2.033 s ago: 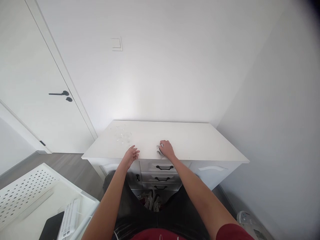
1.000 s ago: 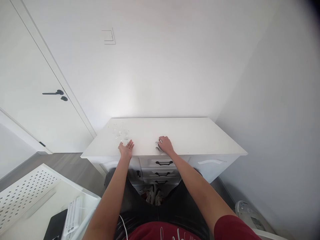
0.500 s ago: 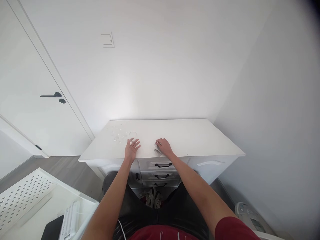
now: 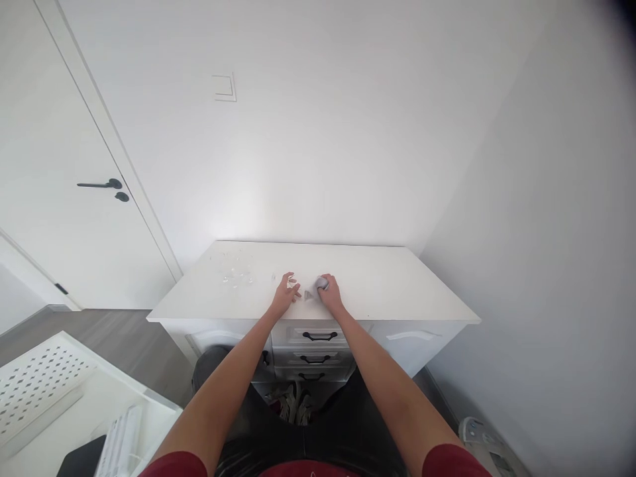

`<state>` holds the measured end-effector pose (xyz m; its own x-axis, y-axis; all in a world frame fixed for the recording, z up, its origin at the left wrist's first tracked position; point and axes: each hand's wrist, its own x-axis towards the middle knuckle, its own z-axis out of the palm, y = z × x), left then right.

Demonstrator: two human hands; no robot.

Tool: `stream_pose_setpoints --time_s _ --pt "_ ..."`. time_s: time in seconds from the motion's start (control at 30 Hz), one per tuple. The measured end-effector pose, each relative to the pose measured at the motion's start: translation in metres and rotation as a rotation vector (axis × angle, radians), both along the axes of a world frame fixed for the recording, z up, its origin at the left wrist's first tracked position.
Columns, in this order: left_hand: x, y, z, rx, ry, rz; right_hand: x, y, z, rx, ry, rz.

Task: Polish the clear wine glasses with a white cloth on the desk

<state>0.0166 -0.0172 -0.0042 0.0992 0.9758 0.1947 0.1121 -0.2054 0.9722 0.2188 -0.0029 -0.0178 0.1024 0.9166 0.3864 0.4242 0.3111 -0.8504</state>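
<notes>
I stand at a white cabinet (image 4: pixel 397 291) set against the wall. My left hand (image 4: pixel 285 291) hovers over the middle of its top, fingers curled round what looks like a small clear glass (image 4: pixel 292 286), hard to make out. Close beside it, my right hand (image 4: pixel 330 295) is closed on a crumpled grey cloth (image 4: pixel 318 286) and presses it to the top. The two hands are almost touching. Several more clear glasses (image 4: pixel 236 275) stand on the left part of the top.
The cabinet has three drawers with black handles (image 4: pixel 319 336) at its front. A white door with a black lever (image 4: pixel 102 185) is on the left. A perforated white bin (image 4: pixel 44 387) sits at lower left, and a small white appliance (image 4: pixel 481 437) stands on the floor at lower right.
My left hand reached toward the glasses on the left, closed on one, and moved right next to the cloth. My right hand stayed on the cloth.
</notes>
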Motion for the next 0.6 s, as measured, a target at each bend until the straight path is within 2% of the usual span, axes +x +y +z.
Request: stream_pose_setpoints --time_s 0.1,0.17,0.2,0.3,0.4,0.47,0.6 --pt "0.0 0.0 -0.002 -0.003 0.082 -0.034 -0.015 0.004 0.001 -0.041 0.233 -0.147" --pt "-0.001 0.002 -0.004 -0.015 0.087 -0.003 -0.03 0.005 0.003 0.02 0.334 -0.136" --pt "-0.002 0.003 -0.005 -0.025 0.083 0.026 -0.037 0.004 0.003 0.076 0.33 -0.114" --pt "-0.005 0.007 -0.009 -0.064 0.055 0.121 -0.049 0.0 0.004 0.177 0.128 -0.007" --pt "-0.007 0.01 -0.01 -0.077 0.002 0.132 -0.049 -0.004 0.001 0.195 0.028 -0.079" --pt "-0.008 0.01 -0.01 -0.078 -0.01 0.126 -0.046 -0.003 -0.002 0.143 0.123 -0.158" --pt "-0.007 0.009 -0.009 -0.097 0.035 0.116 -0.042 0.004 -0.008 -0.056 0.39 -0.306"
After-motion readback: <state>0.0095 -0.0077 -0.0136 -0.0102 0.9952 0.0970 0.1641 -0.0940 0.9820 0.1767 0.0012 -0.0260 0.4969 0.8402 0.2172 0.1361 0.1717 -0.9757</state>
